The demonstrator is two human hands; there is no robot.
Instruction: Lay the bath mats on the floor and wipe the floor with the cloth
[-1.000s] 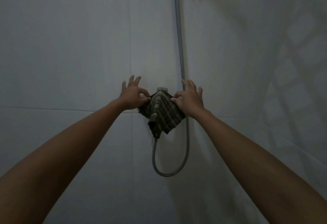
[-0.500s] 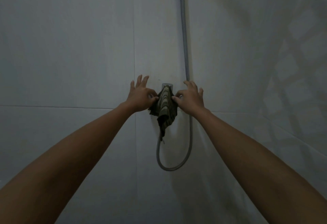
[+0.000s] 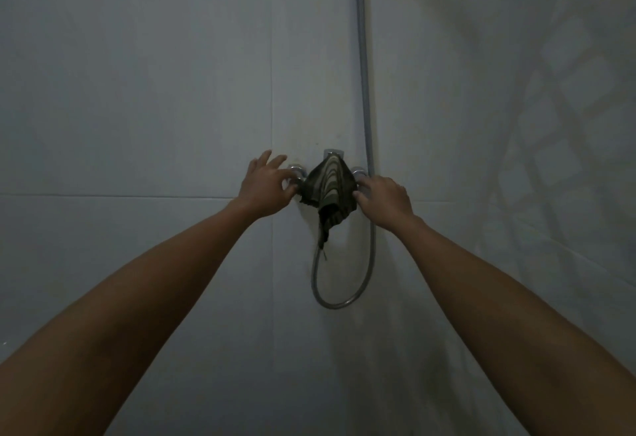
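Note:
A dark cloth with pale stripes (image 3: 330, 187) hangs draped over the chrome shower tap (image 3: 333, 153) on the wall, its lower corner dangling. My left hand (image 3: 265, 189) pinches the cloth's left edge with thumb and forefinger, the other fingers spread upward. My right hand (image 3: 387, 199) has its fingertips on the cloth's right edge. Both arms are stretched out towards the wall. No bath mat and no floor are in view.
A grey shower hose (image 3: 365, 91) runs down the wall just right of the tap and loops below the cloth. Chrome tap knobs (image 3: 296, 170) show beside each hand. Pale tiled walls (image 3: 137, 91) meet in a corner behind the hose.
The cloth, bunched narrow over the tap half a second ago, is now spread wider. Both hands have moved apart, each at one edge.

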